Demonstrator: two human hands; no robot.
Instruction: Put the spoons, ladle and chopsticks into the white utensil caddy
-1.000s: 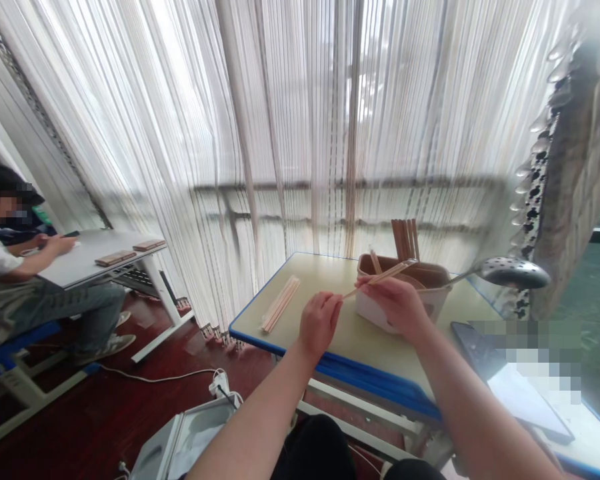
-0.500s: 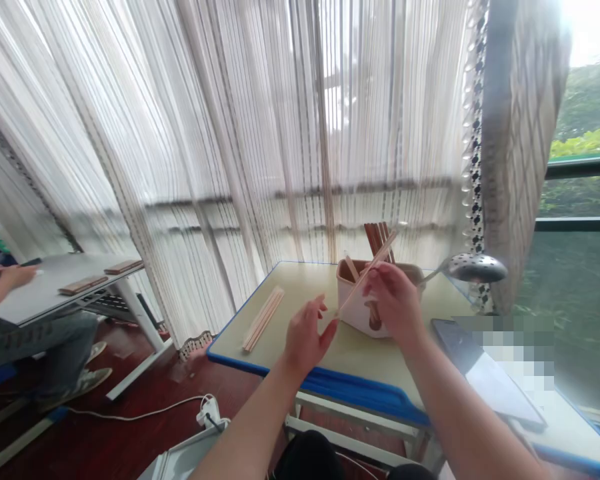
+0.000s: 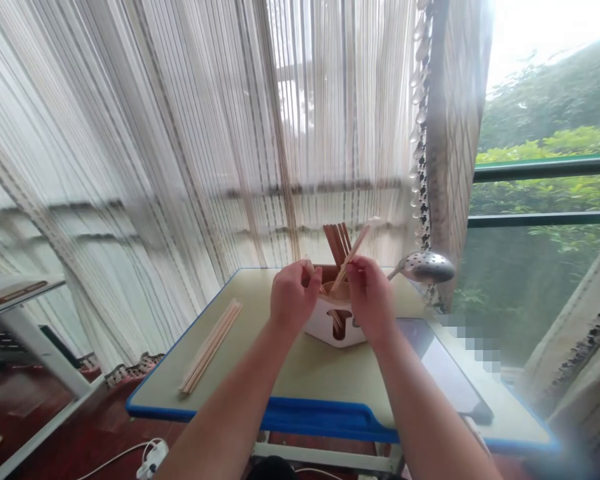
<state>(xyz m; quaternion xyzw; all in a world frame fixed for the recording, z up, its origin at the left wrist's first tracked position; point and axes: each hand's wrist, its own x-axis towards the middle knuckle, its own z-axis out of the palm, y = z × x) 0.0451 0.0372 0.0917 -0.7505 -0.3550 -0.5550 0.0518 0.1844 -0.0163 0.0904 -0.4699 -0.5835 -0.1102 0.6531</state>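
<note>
My right hand [image 3: 373, 297] is closed on a pair of wrapped chopsticks [image 3: 356, 250], tilted with their lower ends inside the mouth of a white utensil holder [image 3: 325, 327]. At the holder's left rim, the fingers of my left hand [image 3: 294, 293] pinch another light, wrapped pair of chopsticks [image 3: 309, 265] standing in it. Dark brown chopsticks [image 3: 336, 241] lean in a bunch at the holder's back. A metal slotted skimmer [image 3: 427, 267] sticks out to its right, its handle partly hidden by my right hand.
More wrapped chopsticks [image 3: 211, 347] lie at the left of the blue-edged table [image 3: 280, 373]. A tablet [image 3: 443, 363] rests at the right, by my right forearm. A curtain hangs behind. Another table [image 3: 25, 288] is at far left, a white power strip [image 3: 153, 460] on the floor.
My right hand has lowered the chopsticks into the holder's mouth. My left hand has moved up to the rim and closed on chopsticks there. The view has swung right.
</note>
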